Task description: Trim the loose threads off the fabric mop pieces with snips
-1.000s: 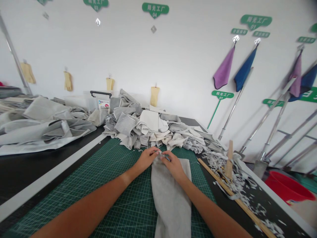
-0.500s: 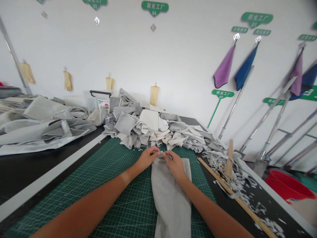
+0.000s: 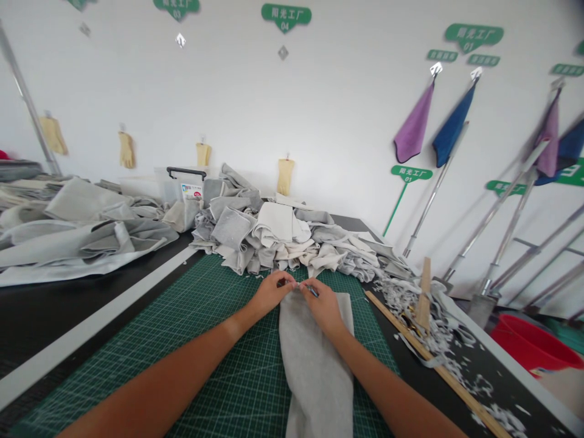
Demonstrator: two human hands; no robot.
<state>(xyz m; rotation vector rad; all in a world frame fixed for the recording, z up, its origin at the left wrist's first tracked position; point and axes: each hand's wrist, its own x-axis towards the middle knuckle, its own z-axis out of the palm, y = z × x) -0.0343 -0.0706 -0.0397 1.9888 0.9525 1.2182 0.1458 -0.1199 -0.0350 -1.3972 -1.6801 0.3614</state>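
Observation:
A long strip of grey cloth (image 3: 314, 359) lies lengthwise before me on the green cutting mat (image 3: 219, 365). At its far left corner, my left hand (image 3: 272, 292) pinches the edge between thumb and fingers. My right hand (image 3: 323, 306) is closed over the cloth just beside it, with its fingertips almost meeting those of the left. A small blue-grey tool (image 3: 312, 291) sticks out between the right fingers; its kind cannot be made out. My fingers hide most of the corner between them.
Heaped grey cloth pieces (image 3: 274, 237) lie beyond the mat, in front of a clear plastic box (image 3: 171, 185). More cloth (image 3: 82, 243) is piled left. On the right are wooden strips (image 3: 438, 365), scissors (image 3: 410, 325), shredded scraps (image 3: 438, 298) and a red bucket (image 3: 529, 344).
Both hands stay at the far edge of the cloth; the left fingers have shifted slightly and curled closer to the right ones. The cloth lies nearly as before.

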